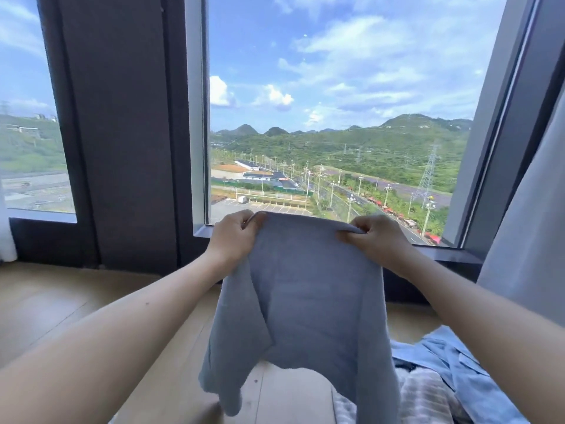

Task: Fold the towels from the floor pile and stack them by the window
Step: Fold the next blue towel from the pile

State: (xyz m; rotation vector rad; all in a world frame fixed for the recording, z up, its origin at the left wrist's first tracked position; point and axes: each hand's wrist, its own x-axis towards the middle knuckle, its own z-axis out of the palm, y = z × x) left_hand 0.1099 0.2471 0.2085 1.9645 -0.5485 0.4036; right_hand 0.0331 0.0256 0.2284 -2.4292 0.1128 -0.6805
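A grey-blue towel (pixel 308 301) hangs in the air in front of the window (pixel 336 117), held up by its top edge. My left hand (pixel 234 235) pinches the top left corner and my right hand (pixel 374 238) pinches the top right corner. The towel's left side folds back on itself and its lower edge dangles over the floor. At the lower right lies the floor pile (pixel 443 377), with a light blue cloth on top and striped fabric under it, partly hidden by the towel and my right forearm.
Light wooden floor (pixel 61 304) stretches to the left and under the towel. A dark window sill (pixel 446 255) runs along the wall ahead. A grey curtain (pixel 532 240) hangs at the right edge, and a dark pillar (pixel 122 133) divides the window panes.
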